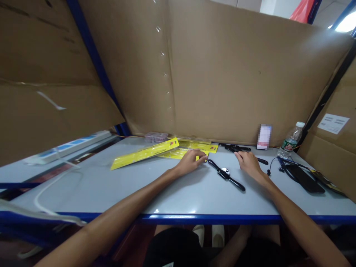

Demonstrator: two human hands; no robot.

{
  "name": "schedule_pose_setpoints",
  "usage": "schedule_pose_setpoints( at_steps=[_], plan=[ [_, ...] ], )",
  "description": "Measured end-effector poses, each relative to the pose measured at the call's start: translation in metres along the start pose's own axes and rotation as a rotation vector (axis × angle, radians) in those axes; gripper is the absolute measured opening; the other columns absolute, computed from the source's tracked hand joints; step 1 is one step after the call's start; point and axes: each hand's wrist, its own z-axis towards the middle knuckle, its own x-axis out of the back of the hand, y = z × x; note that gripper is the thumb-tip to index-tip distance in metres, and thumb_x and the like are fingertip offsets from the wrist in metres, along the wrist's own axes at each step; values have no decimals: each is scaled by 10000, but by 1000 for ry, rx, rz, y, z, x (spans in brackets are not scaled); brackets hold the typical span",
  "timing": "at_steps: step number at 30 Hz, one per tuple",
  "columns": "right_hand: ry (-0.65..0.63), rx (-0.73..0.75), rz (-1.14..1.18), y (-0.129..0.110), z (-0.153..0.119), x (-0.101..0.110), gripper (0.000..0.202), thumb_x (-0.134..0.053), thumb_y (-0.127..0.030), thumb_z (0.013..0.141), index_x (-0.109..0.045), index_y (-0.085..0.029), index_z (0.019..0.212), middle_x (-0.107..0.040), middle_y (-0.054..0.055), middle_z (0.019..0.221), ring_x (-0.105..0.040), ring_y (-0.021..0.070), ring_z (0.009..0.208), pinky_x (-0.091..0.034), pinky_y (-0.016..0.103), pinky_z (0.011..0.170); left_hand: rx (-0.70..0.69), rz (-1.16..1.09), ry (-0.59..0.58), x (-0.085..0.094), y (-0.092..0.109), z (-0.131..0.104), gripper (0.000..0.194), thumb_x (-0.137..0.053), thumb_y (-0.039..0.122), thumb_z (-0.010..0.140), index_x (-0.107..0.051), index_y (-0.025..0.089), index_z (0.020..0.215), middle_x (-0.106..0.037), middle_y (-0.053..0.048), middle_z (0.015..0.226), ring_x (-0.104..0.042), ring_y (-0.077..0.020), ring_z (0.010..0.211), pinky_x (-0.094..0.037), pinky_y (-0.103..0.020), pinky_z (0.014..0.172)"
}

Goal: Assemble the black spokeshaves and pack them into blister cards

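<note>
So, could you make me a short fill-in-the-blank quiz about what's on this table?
1. The left hand rests on a ____ packet.
2. The black ____ lies between the two hands.
3. The bottle stands at the table's ____ side, by the phone.
4. The wall behind the table is made of ____.

Missing words: yellow; watch; right; cardboard

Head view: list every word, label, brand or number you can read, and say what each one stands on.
No text can be read in this view.
Yellow packets by the left hand: dark print, too small to read.
White label on the cardboard box at right: grey lines, blurred.
Water bottle label: too small to read.
Small card against the cardboard wall: blurred out.
Watch near the right hand: no markings legible.
</note>
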Motion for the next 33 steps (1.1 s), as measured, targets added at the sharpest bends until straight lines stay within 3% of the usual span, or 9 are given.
schedule_pose_setpoints(
  at_steps=[10, 18, 23, 27, 30, 33],
  plan=[
    [-115, 126, 143, -2, -4, 10, 594, -353, -391, 1076, -570, -215, 551, -660, 19, 532, -655, 165, 626, -378, 244, 661, 7, 6, -39, 0, -1, 0, 378, -499, 390, 974, -728, 186, 754, -741, -40, 783, -601, -187, 768, -382, -269, 659],
    [-126, 94, 92, -1, -4, 9, 559, -394, -411, 1054, -589, -202, 574, -658, 60, 589, -629, 199, 630, -324, 275, 632, 30, 28, -92, 1, 0, 0, 402, -493, 396, 979, -709, 183, 714, -732, -15, 735, -620, -159, 696, -386, -260, 661],
    [-81, 77, 67, 1, -3, 7, 495, -401, -423, 1048, -659, -203, 688, -719, 76, 734, -649, 219, 728, -280, 285, 609, 56, 41, 23, 3, 1, -1, 422, -485, 412, 979, -707, 180, 706, -750, -31, 785, -641, -169, 713, -401, -263, 656],
    [-61, 105, 50, -3, -5, 3, 379, -461, -419, 1027, -706, -209, 828, -744, 77, 819, -658, 223, 774, -284, 287, 615, 108, 39, 120, 5, -3, 0, 401, -499, 420, 969, -720, 177, 739, -726, -14, 698, -620, -156, 628, -401, -256, 615],
    [-102, 177, 34, -11, -11, 1, 317, -491, -434, 1014, -711, -223, 928, -748, 66, 820, -674, 226, 786, -315, 286, 633, 138, 56, 238, 9, -11, 2, 299, -500, 337, 946, -739, 180, 858, -718, 4, 682, -605, -150, 593, -418, -254, 609],
    [-165, 225, -25, -23, -22, 4, 413, -527, -585, 964, -673, -220, 1090, -749, 83, 835, -693, 272, 825, -349, 300, 661, 187, 109, 371, 18, -25, 5, 318, -444, 198, 916, -717, 174, 1078, -734, -13, 772, -632, -169, 676, -456, -274, 686]
  ],
)
